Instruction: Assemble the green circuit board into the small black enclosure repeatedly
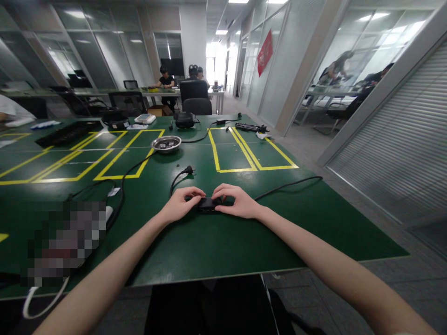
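The left hand and right hand pinched the ends of the adapter, on or just above the counter, while the plug lay unconnected beyond and the cord stretched uncoiled rightward.

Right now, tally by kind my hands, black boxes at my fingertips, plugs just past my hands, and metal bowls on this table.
Hands: 2 (left hand, right hand)
Black box: 1
Plug: 1
Metal bowl: 1
Total: 5
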Tool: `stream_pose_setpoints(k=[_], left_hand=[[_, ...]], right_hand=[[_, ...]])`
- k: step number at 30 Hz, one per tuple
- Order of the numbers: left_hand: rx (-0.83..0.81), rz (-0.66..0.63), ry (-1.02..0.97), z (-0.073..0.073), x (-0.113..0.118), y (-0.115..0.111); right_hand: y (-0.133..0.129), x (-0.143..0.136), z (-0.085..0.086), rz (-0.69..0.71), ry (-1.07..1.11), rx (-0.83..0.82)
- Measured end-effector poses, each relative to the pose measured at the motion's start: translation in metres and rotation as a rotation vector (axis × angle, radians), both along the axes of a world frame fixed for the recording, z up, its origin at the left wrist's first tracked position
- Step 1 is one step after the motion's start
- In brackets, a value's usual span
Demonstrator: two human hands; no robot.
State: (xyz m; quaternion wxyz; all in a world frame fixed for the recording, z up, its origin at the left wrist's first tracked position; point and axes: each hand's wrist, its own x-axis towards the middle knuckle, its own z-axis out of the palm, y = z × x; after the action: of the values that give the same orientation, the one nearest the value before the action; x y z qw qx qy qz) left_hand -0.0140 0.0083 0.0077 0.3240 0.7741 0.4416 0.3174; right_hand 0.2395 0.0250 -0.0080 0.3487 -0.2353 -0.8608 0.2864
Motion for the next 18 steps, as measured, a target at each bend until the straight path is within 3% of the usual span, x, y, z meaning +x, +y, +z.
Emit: stream_pose_setpoints(k=[8,14,18], left_hand=[[0.043,-0.009,0.07,-0.0018,0.0008,-0.0008],[0.24,-0.09,0.311,-0.0012,0.0002,-0.0024],[0.283,-0.106,0.453,0.0014,0.0031,-0.0038]], right_hand=[[-0.0013,-0.0005,-0.0005,0.018,-0.057,0.011],[0.0005,-0.0008,-0.0017,-0.051,-0.202,0.067],[-0.0003,-0.0005,0.0007,-0.068,-0.249,0.088]])
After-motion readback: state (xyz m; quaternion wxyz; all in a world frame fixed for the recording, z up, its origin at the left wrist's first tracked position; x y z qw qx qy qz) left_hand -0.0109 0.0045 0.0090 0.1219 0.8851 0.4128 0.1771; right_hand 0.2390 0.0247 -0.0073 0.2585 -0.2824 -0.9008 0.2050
